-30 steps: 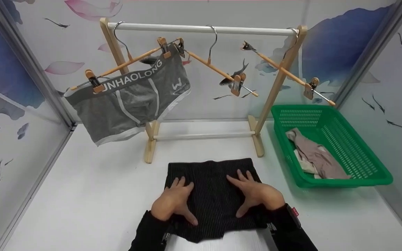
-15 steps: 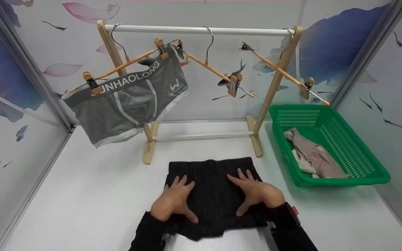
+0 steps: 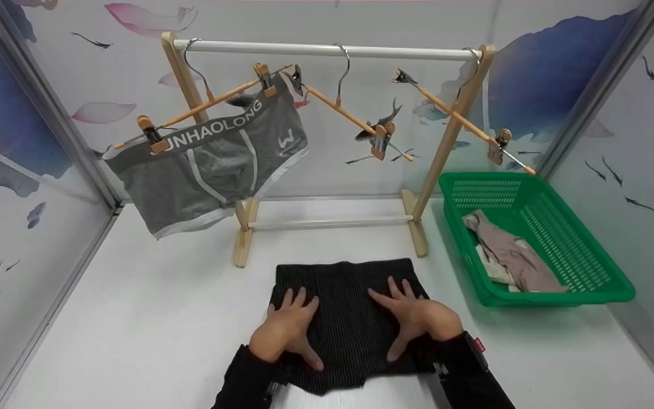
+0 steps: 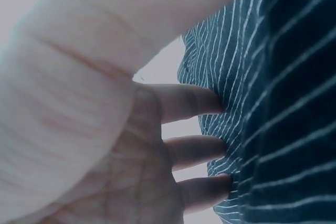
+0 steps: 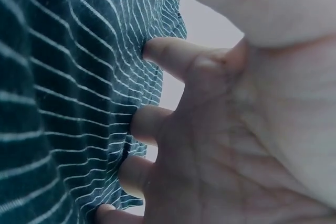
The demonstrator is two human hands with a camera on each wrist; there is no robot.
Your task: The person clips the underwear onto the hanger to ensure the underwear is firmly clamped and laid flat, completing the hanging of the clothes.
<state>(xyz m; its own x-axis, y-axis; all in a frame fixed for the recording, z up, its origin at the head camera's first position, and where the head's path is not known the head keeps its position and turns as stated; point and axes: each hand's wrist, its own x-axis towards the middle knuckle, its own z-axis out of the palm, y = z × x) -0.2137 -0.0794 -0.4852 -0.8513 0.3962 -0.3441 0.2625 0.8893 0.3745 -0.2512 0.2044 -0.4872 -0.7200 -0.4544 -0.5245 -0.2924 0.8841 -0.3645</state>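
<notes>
Dark pinstriped boxer shorts [image 3: 347, 318] lie spread flat on the white table, with the waistband edge toward the rack. On their left part rests my left hand [image 3: 287, 329], fingers spread and fingertips touching the cloth. My right hand [image 3: 418, 321] lies the same way on the right part, thumb pointing toward me. Both wrist views show fingertips pressing on the striped fabric [image 4: 226, 119], with no cloth pinched. Gray boxer briefs [image 3: 213, 159] hang clipped by the waistband to a wooden clip hanger [image 3: 230, 94] at the left of the rack.
A wooden rack with a white rail [image 3: 281, 48] stands behind the shorts. Two bare clip hangers hang there, one in the middle [image 3: 349, 116] and one at right [image 3: 457, 116]. A green basket [image 3: 594, 250] at right holds a pinkish garment [image 3: 511, 253] and something cream-colored.
Both hands stay on the shorts almost unmoved; the left has slid very slightly right. The view shifts a little.
</notes>
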